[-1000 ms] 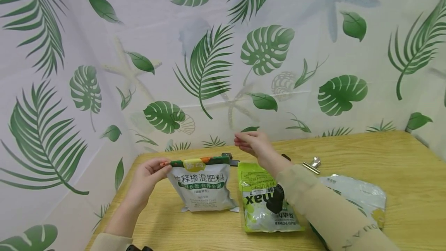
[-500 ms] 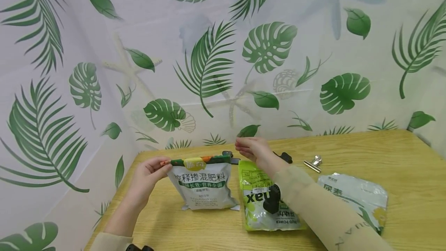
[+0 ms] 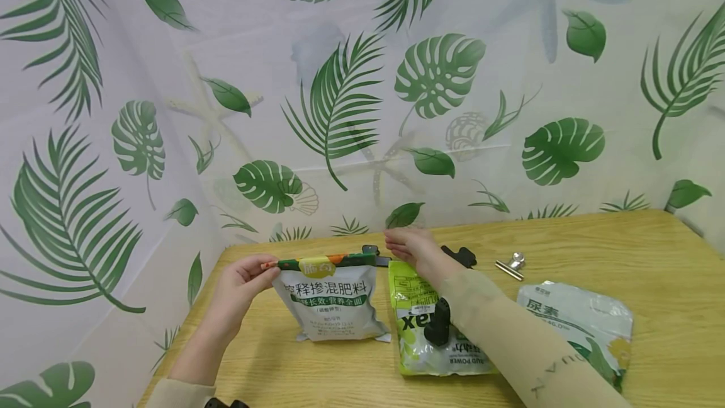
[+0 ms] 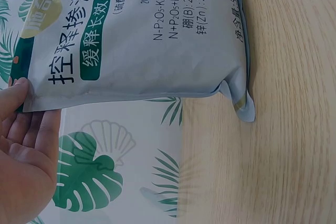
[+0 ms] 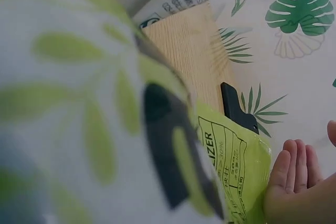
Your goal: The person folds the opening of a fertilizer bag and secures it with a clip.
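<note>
My left hand [image 3: 243, 288] pinches the upper left corner of a white fertilizer bag [image 3: 334, 307]. The bag stands upright on the table, its top folded into a green and orange strip. In the left wrist view, the thumb lies on the front of the bag [image 4: 131, 51] and the fingers are behind it. My right hand [image 3: 416, 250] holds nothing; its fingers are fairly straight in the right wrist view. It hovers by the top of a lime-green and white bag [image 3: 410, 294] that lies flat. A black clip [image 3: 370, 250] shows behind the white bag's right end.
Another black clip [image 3: 460, 255] lies beyond my right wrist. A silver bulldog clip [image 3: 512, 265] is farther right on the wooden table [image 3: 668, 307]. A second white bag [image 3: 572, 320] lies at the right, partly under my sleeve. A leaf-patterned cloth [image 3: 481, 80] hangs behind the table.
My right hand has come down a little toward the lime-green bag, and its forearm has shifted, uncovering more of the right-hand white bag. The left hand keeps its pinch in place.
</note>
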`<state>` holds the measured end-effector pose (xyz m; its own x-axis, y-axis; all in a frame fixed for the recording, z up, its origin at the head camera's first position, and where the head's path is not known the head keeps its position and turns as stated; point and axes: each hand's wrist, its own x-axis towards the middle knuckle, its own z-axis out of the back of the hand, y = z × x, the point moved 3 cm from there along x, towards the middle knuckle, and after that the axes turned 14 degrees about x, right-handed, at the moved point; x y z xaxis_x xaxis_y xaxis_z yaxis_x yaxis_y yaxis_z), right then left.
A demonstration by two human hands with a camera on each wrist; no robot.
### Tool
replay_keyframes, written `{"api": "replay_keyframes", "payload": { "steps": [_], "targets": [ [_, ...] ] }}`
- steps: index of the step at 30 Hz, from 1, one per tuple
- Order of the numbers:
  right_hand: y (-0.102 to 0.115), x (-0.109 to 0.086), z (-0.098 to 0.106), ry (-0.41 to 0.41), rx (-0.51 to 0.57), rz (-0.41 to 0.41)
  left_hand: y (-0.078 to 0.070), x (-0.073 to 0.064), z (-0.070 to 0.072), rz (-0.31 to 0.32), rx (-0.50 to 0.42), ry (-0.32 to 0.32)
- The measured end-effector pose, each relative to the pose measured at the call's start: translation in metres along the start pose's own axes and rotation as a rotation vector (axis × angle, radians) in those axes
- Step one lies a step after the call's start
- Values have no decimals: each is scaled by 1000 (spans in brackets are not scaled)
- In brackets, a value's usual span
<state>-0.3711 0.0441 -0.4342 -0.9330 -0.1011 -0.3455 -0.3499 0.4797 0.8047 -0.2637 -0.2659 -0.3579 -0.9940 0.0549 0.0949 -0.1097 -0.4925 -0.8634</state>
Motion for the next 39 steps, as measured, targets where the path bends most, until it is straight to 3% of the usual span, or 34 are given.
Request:
{"api": "replay_keyframes", "payload": {
  "steps": [16, 27, 35, 39],
  "targets": [
    [-10, 4, -12, -21, -57, 5, 5, -3, 0, 23, 11, -1],
    [-22, 12, -15, -74, -81, -55, 8, -4, -1, 4, 11, -8],
    [-26, 18, -15, -161, -125, 17, 9, -4, -2, 1, 12, -5],
    [-25, 20, -16, -165, -159, 53, 9, -4, -3, -11, 5, 0]
  ]
}}
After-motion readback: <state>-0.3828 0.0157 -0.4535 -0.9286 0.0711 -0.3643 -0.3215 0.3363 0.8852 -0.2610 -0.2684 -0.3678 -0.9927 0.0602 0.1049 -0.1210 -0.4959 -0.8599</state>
